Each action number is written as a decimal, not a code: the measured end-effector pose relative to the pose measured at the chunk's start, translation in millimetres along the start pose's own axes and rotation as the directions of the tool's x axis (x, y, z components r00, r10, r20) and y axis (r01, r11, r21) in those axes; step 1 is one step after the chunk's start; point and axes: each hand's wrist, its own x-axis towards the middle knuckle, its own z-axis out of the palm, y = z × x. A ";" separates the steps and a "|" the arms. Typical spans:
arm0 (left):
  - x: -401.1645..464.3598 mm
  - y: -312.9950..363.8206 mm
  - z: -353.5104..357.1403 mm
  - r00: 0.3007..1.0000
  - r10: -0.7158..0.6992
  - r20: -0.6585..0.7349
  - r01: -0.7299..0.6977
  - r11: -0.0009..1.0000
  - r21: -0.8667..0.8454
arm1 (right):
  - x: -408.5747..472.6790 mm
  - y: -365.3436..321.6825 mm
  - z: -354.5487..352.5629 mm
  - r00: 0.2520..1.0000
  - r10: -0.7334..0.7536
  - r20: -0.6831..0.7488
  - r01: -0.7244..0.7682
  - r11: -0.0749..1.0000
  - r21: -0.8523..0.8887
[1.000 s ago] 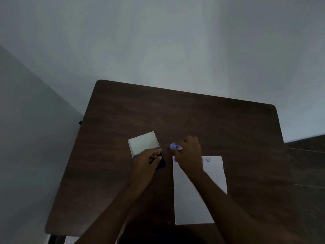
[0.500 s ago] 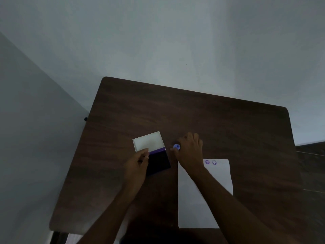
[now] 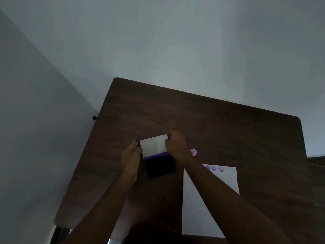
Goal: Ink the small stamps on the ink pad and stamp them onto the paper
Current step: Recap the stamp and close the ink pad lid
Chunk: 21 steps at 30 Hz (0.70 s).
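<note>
The ink pad [image 3: 161, 167] lies open on the dark wooden table [image 3: 228, 131], its dark purple pad facing up and its white lid [image 3: 153, 145] folded back behind it. My left hand [image 3: 131, 158] grips the lid's left edge. My right hand [image 3: 177, 147] grips the lid's right edge with curled fingers. A small pink stamp [image 3: 193, 152] lies on the table just right of my right hand. The white paper [image 3: 228, 180] lies to the right, with three purple smiley prints [image 3: 214, 168] along its top edge; my right forearm covers part of it.
The table stands in a corner, with pale walls behind it and at the left. Its left edge runs close to the left wall. A small dark knob [image 3: 94, 118] sits at the table's left edge.
My right hand let go of the small stamp, which now lies on the table, and moved left onto the lid. My left hand shifted up to the lid's left edge. The pad is more exposed.
</note>
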 end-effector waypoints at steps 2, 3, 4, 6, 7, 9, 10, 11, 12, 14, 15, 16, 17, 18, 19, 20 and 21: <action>2.7 1.6 0.6 1.000 -0.029 -0.002 0.029 0.998 -0.047 | 1.0 -0.7 -1.1 1.000 0.000 -0.002 0.000 0.999 0.032; 3.5 2.8 0.4 0.999 -0.051 -0.004 0.051 0.996 -0.072 | 0.5 -0.8 -1.8 1.000 -0.001 -0.003 0.001 0.999 0.035; 4.5 4.2 0.4 0.997 -0.074 -0.002 0.073 0.992 -0.098 | 0.1 -1.0 -2.7 1.000 0.001 -0.004 -0.001 0.999 0.038; 5.5 7.1 -0.9 0.995 -0.100 0.007 0.099 0.985 -0.142 | -1.3 -3.8 -5.6 1.000 0.005 -0.026 -0.004 0.999 0.048; 4.9 8.7 -2.3 0.995 -0.097 0.013 0.098 0.983 -0.157 | -2.8 -5.4 -7.2 0.999 0.006 -0.041 -0.004 0.999 0.053; 1.5 12.0 -6.1 0.998 -0.066 0.025 0.069 0.980 -0.185 | -7.0 -6.0 -12.3 0.997 -0.007 -0.072 0.012 0.998 0.069; -1.4 13.9 -8.7 0.999 -0.047 0.028 0.052 0.980 -0.194 | -10.2 -5.5 -15.8 0.997 -0.009 -0.076 0.016 0.997 0.081; -4.7 15.1 -11.6 0.999 -0.034 0.027 0.039 0.979 -0.201 | -14.4 -5.1 -19.6 0.997 -0.004 -0.071 0.011 0.995 0.100; -8.9 16.2 -15.0 0.999 -0.027 0.024 0.031 0.977 -0.210 | -18.7 -4.4 -23.3 0.998 -0.004 -0.063 0.012 0.993 0.116; -18.5 15.9 -21.8 1.000 -0.024 0.016 0.027 0.976 -0.216 | -27.9 -2.0 -28.9 0.997 -0.034 -0.064 0.040 0.995 0.096; -23.8 14.4 -24.8 1.000 -0.026 0.008 0.027 0.977 -0.213 | -33.1 -0.6 -30.6 0.996 -0.047 -0.073 0.052 0.996 0.071; -28.0 12.3 -27.0 1.000 -0.030 -0.005 0.028 0.976 -0.215 | -37.3 0.6 -31.8 0.995 -0.052 -0.084 0.056 0.998 0.043; -32.5 9.5 -28.8 0.999 -0.031 -0.020 0.026 0.974 -0.224 | -41.7 1.6 -32.4 0.995 -0.050 -0.086 0.051 0.999 0.009; -36.5 6.4 -29.7 0.999 -0.030 -0.031 0.022 0.972 -0.234 | -45.3 2.6 -32.6 0.996 -0.044 -0.080 0.043 0.999 -0.020; -40.6 3.6 -29.4 0.999 -0.029 -0.036 0.019 0.969 -0.245 | -48.9 3.8 -32.8 0.997 -0.029 -0.072 0.027 0.999 -0.032; -44.6 0.2 -28.9 0.999 -0.032 -0.038 0.022 0.967 -0.255 | -51.3 5.1 -33.0 0.998 -0.007 -0.067 0.005 1.000 -0.029; -46.9 -3.5 -27.5 0.998 -0.042 -0.041 0.030 0.965 -0.260 | -53.1 6.2 -33.1 0.998 0.017 -0.066 -0.019 0.999 -0.029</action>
